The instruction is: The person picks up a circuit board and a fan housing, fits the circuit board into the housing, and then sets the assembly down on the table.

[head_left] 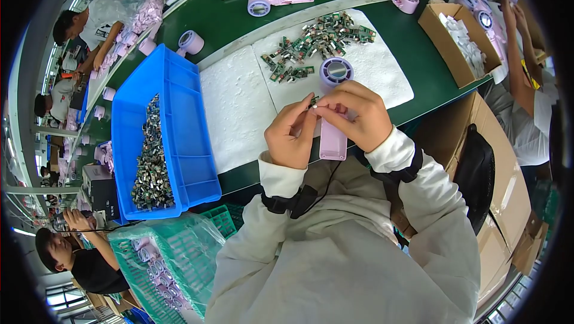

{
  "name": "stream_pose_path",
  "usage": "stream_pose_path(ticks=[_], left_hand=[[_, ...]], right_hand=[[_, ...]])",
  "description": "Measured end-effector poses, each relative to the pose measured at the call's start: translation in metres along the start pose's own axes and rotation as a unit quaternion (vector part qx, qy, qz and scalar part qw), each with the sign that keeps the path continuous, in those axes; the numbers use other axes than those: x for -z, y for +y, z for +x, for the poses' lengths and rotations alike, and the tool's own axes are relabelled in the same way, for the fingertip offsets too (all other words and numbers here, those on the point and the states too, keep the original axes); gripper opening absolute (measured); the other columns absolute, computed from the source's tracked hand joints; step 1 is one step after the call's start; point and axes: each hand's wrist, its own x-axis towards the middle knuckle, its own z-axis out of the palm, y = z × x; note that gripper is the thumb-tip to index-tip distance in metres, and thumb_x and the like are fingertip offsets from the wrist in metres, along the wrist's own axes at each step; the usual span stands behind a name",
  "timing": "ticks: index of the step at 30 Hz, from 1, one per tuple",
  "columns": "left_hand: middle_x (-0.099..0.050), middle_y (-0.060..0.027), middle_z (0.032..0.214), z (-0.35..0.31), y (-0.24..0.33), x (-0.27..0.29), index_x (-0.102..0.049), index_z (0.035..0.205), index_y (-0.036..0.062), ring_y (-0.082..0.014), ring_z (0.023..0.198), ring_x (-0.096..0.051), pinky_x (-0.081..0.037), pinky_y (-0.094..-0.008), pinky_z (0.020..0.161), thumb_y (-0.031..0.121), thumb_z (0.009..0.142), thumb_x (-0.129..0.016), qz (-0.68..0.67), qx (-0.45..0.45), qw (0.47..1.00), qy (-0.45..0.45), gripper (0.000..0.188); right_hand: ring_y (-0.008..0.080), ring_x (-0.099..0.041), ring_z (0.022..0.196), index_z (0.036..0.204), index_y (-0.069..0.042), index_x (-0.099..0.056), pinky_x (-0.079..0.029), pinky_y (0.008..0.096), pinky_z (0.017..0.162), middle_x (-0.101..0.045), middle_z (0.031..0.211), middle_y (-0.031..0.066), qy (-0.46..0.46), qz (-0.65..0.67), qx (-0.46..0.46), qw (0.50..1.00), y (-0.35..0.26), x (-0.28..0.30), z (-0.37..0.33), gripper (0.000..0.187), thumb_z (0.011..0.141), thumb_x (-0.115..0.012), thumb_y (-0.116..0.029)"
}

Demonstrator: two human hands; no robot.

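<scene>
My left hand (292, 134) is closed, its thumb and forefinger pinching a small green circuit board (314, 101). My right hand (357, 116) meets it from the other side, fingertips pressed together at a tiny white piece beside the board; the fingers mostly cover what they grip. Directly beneath both hands lies a pink handheld fan (333, 140), its handle toward me and its round purple-rimmed head (336, 71) beyond my knuckles. Farther back, a loose heap of small circuit boards (323, 37) is spread on a white foam sheet (236, 109).
A blue bin (194, 127) of many small circuit boards stands at left. Below it is a green crate (134, 264) with fan parts. More pink fans (259, 2) lie on the far green surface. A cardboard box (435, 25) of white pieces sits at right. Other people work at both sides.
</scene>
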Motion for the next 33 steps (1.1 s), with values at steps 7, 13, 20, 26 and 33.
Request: stream_pose_path(ticks=[7, 13, 20, 26, 33], left_hand=[[-0.069, -0.0085, 0.105, 0.002, 0.006, -0.003, -0.068, 0.123, 0.0011, -0.0102, 0.089, -0.066, -0.053, -0.0224, 0.076, -0.004, 0.094, -0.064, -0.022, 0.003, 1.000, 0.020, 0.030], [-0.069, -0.0086, 0.106, 0.002, 0.008, -0.002, -0.068, 0.122, 0.0008, -0.0098, 0.091, -0.065, -0.052, -0.0219, 0.077, -0.003, 0.094, -0.064, -0.004, 0.000, 1.000, 0.005, 0.028], [-0.069, -0.0109, 0.110, 0.002, 0.009, -0.003, -0.069, 0.120, 0.0000, -0.0125, 0.093, -0.066, -0.052, -0.0230, 0.079, -0.002, 0.094, -0.064, 0.019, -0.039, 0.999, -0.006, 0.026], [-0.069, -0.0117, 0.110, 0.004, 0.008, -0.003, -0.069, 0.119, -0.0004, -0.0135, 0.092, -0.066, -0.052, -0.0236, 0.079, -0.002, 0.095, -0.064, 0.035, -0.073, 0.997, -0.020, 0.026], [-0.070, -0.0121, 0.108, -0.002, 0.006, -0.001, -0.069, 0.120, 0.0008, -0.0142, 0.092, -0.067, -0.053, -0.0246, 0.078, -0.002, 0.094, -0.064, 0.012, -0.036, 0.999, -0.030, 0.027]], right_hand=[[0.0277, -0.061, 0.078, 0.095, 0.001, -0.067, -0.051, 0.0359, 0.070, -0.062, 0.089, 0.0102, 0.009, -0.151, 0.109, 0.982, 0.004, 0.012, 0.009, 0.014, 0.082, -0.071, -0.004], [0.0276, -0.060, 0.079, 0.094, 0.000, -0.067, -0.051, 0.0375, 0.070, -0.062, 0.090, 0.0095, 0.004, -0.224, 0.184, 0.957, 0.008, 0.013, 0.011, 0.019, 0.077, -0.072, -0.005], [0.0271, -0.060, 0.078, 0.095, -0.001, -0.066, -0.051, 0.0367, 0.071, -0.062, 0.091, 0.0084, -0.044, -0.243, 0.190, 0.950, 0.007, 0.017, 0.011, 0.023, 0.073, -0.072, -0.006], [0.0270, -0.060, 0.078, 0.091, -0.002, -0.066, -0.051, 0.0360, 0.070, -0.063, 0.090, 0.0079, -0.042, -0.180, 0.171, 0.968, 0.010, 0.023, 0.013, 0.020, 0.072, -0.073, -0.005], [0.0273, -0.060, 0.076, 0.087, -0.002, -0.067, -0.052, 0.0362, 0.067, -0.062, 0.084, 0.0084, -0.014, -0.149, 0.164, 0.975, 0.007, 0.020, 0.009, 0.017, 0.072, -0.074, -0.003]])
